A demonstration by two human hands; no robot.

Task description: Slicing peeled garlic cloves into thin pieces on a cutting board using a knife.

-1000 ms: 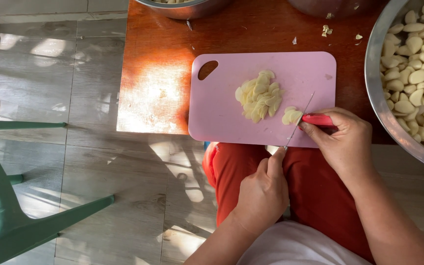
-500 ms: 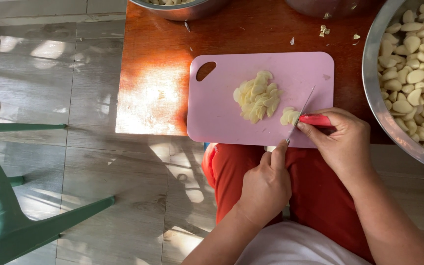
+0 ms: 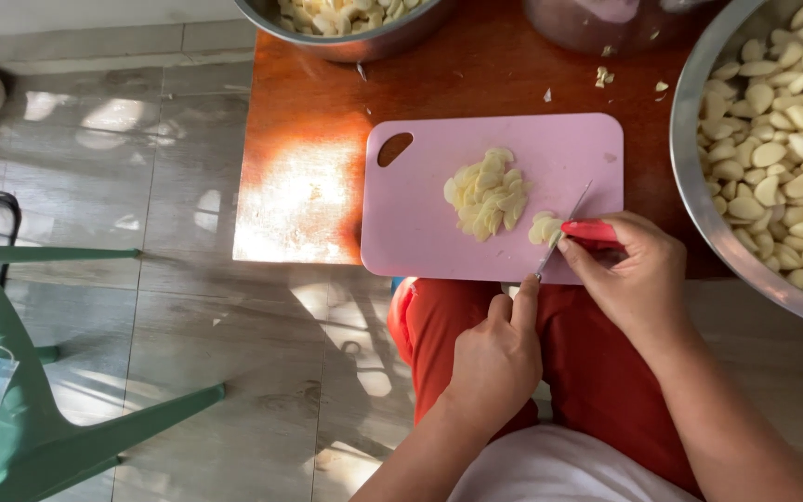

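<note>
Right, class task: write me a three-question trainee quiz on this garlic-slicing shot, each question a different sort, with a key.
1. True or false: the right hand holds a knife with a red handle.
2. Where does the pile of garlic slices lie?
A. in the big steel bowl
B. on the pink cutting board
C. on the floor
3. Fill in: the left hand holds nothing; its forefinger points up at the knife's ____, at the board's near edge.

Key
1. True
2. B
3. tip
</note>
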